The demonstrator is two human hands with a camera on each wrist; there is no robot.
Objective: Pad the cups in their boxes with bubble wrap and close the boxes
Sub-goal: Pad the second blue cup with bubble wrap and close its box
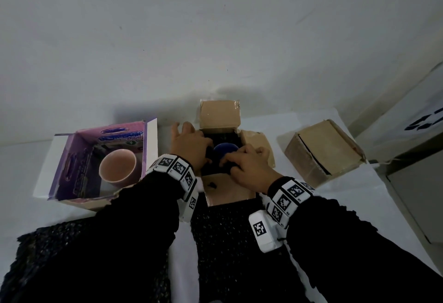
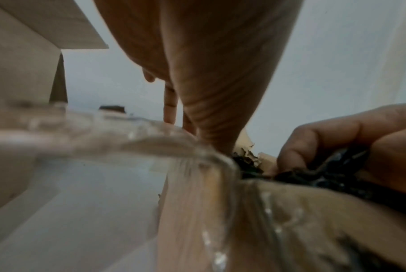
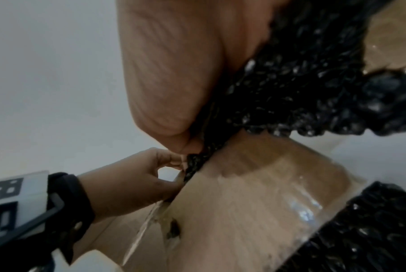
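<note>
An open brown cardboard box stands in the middle of the table, with a dark blue cup inside. Black bubble wrap is packed round the cup. My left hand lies over the box's left edge; the right wrist view shows its thumb and forefinger pinching the edge of the bubble wrap. My right hand reaches in from the near right. Its curled fingers grip the bubble wrap beside the cup. All the box's flaps stand open.
To the left, a pink cup sits in an open purple box. A closed brown box stands to the right. Loose sheets of black bubble wrap lie near me. A large carton is at the far right, and a wall rises behind.
</note>
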